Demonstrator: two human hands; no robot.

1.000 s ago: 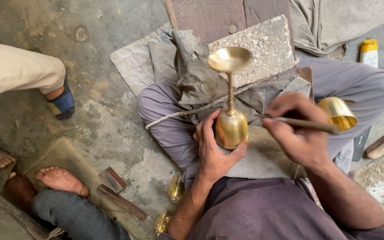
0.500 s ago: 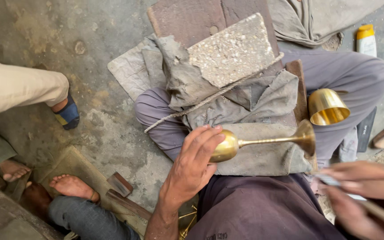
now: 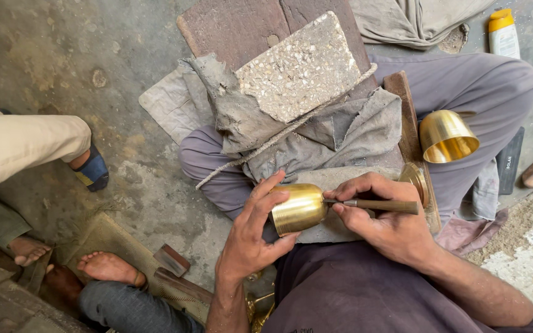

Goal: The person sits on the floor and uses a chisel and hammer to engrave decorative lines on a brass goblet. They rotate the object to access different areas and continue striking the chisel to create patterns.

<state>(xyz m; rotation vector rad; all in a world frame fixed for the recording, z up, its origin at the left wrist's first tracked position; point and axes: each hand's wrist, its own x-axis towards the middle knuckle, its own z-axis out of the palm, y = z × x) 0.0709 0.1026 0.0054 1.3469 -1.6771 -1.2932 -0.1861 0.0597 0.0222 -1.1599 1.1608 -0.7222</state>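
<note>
We look down on a seated worker's lap. The left hand (image 3: 251, 237) cups the bowl of a brass goblet (image 3: 300, 209), which lies on its side across the lap: the thumb sits under the bowl, the fingers spread over its top, so the hand is half closed around the metal. We see the goblet's round foot (image 3: 416, 182) pointing toward the worker's right, partly hidden behind the right hand (image 3: 390, 225). That hand is closed in a pen-like pinch on a slim tool with a brown handle (image 3: 380, 205), whose tip meets the bowl of the goblet just beside the left thumb. Beneath both hands lies a grey cloth (image 3: 340, 132) draped over the knees, and on it rests a speckled stone slab (image 3: 297, 68) tied round with cord. A second brass cup (image 3: 446, 135) lies on the worker's right thigh, its mouth open toward us, near the goblet's foot but apart from it. A yellow-capped bottle (image 3: 502, 34) stands on the concrete floor (image 3: 63, 55) at upper right. At lower left we note another person's bare foot (image 3: 109, 268).
</note>
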